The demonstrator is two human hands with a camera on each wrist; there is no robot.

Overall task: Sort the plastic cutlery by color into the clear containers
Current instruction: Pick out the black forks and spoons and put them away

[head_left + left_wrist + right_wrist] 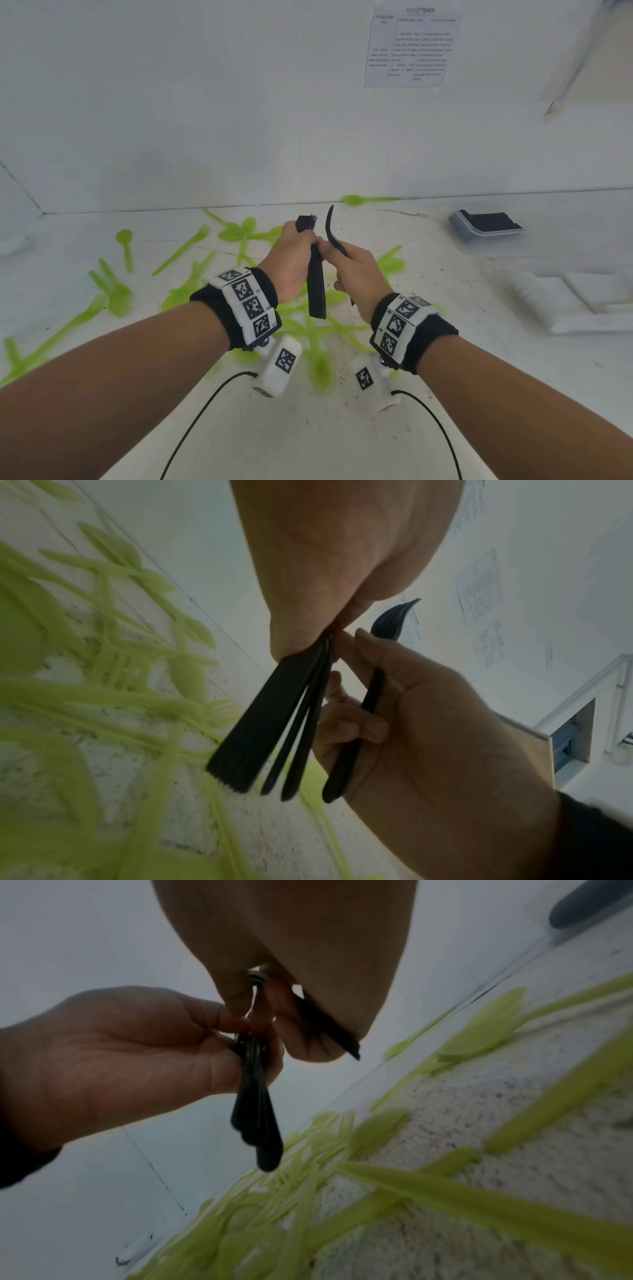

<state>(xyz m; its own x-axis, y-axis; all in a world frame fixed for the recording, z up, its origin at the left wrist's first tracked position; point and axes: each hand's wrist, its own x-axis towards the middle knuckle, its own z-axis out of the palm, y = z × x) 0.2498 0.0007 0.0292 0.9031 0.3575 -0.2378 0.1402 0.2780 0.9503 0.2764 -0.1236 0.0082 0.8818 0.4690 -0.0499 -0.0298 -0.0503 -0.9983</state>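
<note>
Head view: a bundle of black cutlery (317,284), handles stacked flat together and fork tines showing at the top, stands nearly upright above the white table (445,394). The left hand (294,260) has its fingers curled round the bundle near the upper end. Just beside it the right hand (356,274) pinches a single black fork (334,233), tines pointing up and away, its thumb touching the left hand's fingers. Both wrists wear black bands with white marker tags. Green cutlery (116,291), spoons, forks and knives, lies scattered over the table beneath and to the left of the hands. A clear container (479,228) with black pieces inside sits at the far right near the wall; a printed sheet (411,48) hangs on the wall above.

Left wrist view: the bundle (270,723) fans out a little at its lower end, ribbed handles side by side, gripped from above by the left hand (335,561). The right hand (428,737) curls its fingers round the lone fork (390,623), apart from the bundle. Green pieces (103,696) lie blurred below.

Right wrist view: the left hand (120,1056) clasps the bundle (260,1118), rounded handle ends hanging down. The right hand (291,947) fills the top, the fork's handle (329,1028) poking out under it. Green cutlery (479,1204) covers the table
</note>
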